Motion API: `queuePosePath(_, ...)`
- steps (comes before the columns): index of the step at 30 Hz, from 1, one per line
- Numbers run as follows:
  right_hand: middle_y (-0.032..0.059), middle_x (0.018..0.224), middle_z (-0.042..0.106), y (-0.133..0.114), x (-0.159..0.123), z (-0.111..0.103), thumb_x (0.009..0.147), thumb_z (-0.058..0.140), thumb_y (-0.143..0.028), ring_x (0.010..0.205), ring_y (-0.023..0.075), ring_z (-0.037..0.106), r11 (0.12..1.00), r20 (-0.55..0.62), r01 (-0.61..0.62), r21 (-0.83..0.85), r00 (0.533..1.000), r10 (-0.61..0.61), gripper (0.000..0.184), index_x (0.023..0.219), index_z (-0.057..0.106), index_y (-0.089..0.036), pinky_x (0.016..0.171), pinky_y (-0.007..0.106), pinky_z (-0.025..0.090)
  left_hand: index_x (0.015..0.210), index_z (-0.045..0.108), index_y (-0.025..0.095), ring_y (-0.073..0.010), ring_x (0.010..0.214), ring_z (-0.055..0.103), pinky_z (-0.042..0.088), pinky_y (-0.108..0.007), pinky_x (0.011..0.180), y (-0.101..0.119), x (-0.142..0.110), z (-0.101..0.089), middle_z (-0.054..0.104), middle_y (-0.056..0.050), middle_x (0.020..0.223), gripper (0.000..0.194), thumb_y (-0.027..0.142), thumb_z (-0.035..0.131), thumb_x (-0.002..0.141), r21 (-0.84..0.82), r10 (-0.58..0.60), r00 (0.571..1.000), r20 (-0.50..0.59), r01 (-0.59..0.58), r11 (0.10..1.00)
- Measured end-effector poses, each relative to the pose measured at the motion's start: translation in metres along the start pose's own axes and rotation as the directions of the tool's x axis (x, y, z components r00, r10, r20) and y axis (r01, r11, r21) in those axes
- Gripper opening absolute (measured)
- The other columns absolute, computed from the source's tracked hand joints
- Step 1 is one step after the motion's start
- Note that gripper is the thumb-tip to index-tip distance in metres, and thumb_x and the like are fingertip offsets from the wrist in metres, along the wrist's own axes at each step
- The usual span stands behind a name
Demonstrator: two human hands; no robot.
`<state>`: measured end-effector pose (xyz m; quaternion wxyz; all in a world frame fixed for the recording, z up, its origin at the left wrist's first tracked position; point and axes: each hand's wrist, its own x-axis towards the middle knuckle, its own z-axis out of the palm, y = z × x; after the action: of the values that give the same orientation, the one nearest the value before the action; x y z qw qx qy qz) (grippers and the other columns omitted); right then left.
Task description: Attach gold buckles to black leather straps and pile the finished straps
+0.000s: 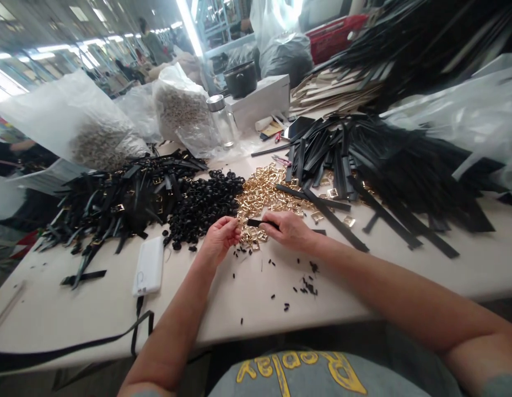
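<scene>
My right hand point(289, 230) is closed around a short black strap point(254, 223), whose end points left toward my other hand. My left hand point(222, 238) makes a pinch just left of the strap's end; what sits between its fingertips is too small to make out. Both hands are over the near edge of a heap of gold buckles point(259, 190). Left of the buckles lies a pile of small black loops point(206, 207). A larger pile of long black straps point(322, 154) spreads out to the right, with some buckles among them.
Black straps with buckles point(127, 193) are heaped at the left. A white power bank point(149, 266) with a cable lies before them. Small black scraps point(308, 286) dot the table near me. A glass bottle point(223, 122), filled plastic bags point(183, 107) and a white box point(262, 102) stand behind.
</scene>
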<state>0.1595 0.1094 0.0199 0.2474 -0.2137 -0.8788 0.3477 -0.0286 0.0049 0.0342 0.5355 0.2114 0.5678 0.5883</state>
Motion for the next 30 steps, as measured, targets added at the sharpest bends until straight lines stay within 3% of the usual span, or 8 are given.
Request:
queuePosePath(7, -0.0006, 0.067, 0.054, -0.004, -0.001, 0.002, 0.091, 0.053, -0.023, 0.059, 0.0089, 0.044, 0.991, 0.031, -0.016, 0.130, 0.999, 0.012, 0.018, 0.076, 0.057, -0.015, 0.060, 0.024, 0.029, 0.085, 0.060, 0.015, -0.0093, 0.052, 0.062, 0.051, -0.015, 0.050, -0.001, 0.004, 0.000, 0.064, 0.002, 0.062, 0.039, 0.026, 0.085, 0.058, -0.079, 0.031, 0.999, -0.041, -0.035, 0.996)
queuePosePath(16, -0.0010, 0.067, 0.054, -0.005, -0.002, 0.004, 0.090, 0.054, -0.022, 0.059, 0.0084, 0.043, 0.990, 0.076, -0.044, 0.132, 0.997, 0.034, 0.016, 0.078, 0.060, -0.014, 0.059, 0.024, 0.028, 0.078, 0.061, 0.013, -0.0071, 0.060, 0.065, 0.052, -0.011, 0.052, 0.003, 0.006, 0.003, 0.069, -0.003, 0.076, 0.014, 0.021, 0.073, 0.079, -0.309, -0.102, 0.985, -0.136, 0.055, 0.949)
queuePosePath(20, -0.0007, 0.067, 0.054, -0.005, -0.003, 0.003, 0.090, 0.053, -0.023, 0.060, 0.0089, 0.044, 0.993, 0.084, -0.027, 0.111, 0.996, 0.017, 0.017, 0.077, 0.059, -0.015, 0.059, 0.023, 0.028, 0.077, 0.066, 0.013, -0.0099, 0.068, 0.067, 0.054, -0.015, 0.060, -0.003, 0.008, 0.002, 0.071, -0.005, 0.082, 0.025, 0.024, 0.084, 0.065, -0.181, 0.039, 0.992, -0.123, -0.061, 0.982)
queuePosePath(24, -0.0006, 0.064, 0.055, -0.005, -0.003, 0.002, 0.089, 0.051, -0.025, 0.059, 0.0099, 0.046, 0.992, 0.070, -0.046, 0.118, 0.997, 0.037, 0.019, 0.076, 0.060, -0.015, 0.059, 0.024, 0.030, 0.077, 0.069, 0.012, -0.0112, 0.064, 0.065, 0.053, -0.021, 0.063, -0.010, 0.006, 0.005, 0.069, -0.004, 0.073, 0.034, 0.035, 0.087, 0.059, -0.009, 0.190, 0.979, -0.067, -0.191, 0.981)
queuePosePath(30, -0.0007, 0.060, 0.054, -0.013, -0.003, -0.001, 0.087, 0.051, -0.030, 0.056, 0.0103, 0.047, 0.963, 0.120, -0.072, 0.258, 0.992, 0.042, 0.024, 0.069, 0.058, -0.017, 0.057, 0.023, 0.032, 0.077, 0.066, 0.013, -0.0116, 0.064, 0.062, 0.052, -0.024, 0.064, -0.016, 0.005, 0.011, 0.067, -0.002, 0.074, 0.036, 0.038, 0.085, 0.059, 0.009, 0.181, 0.983, -0.001, -0.181, 0.983)
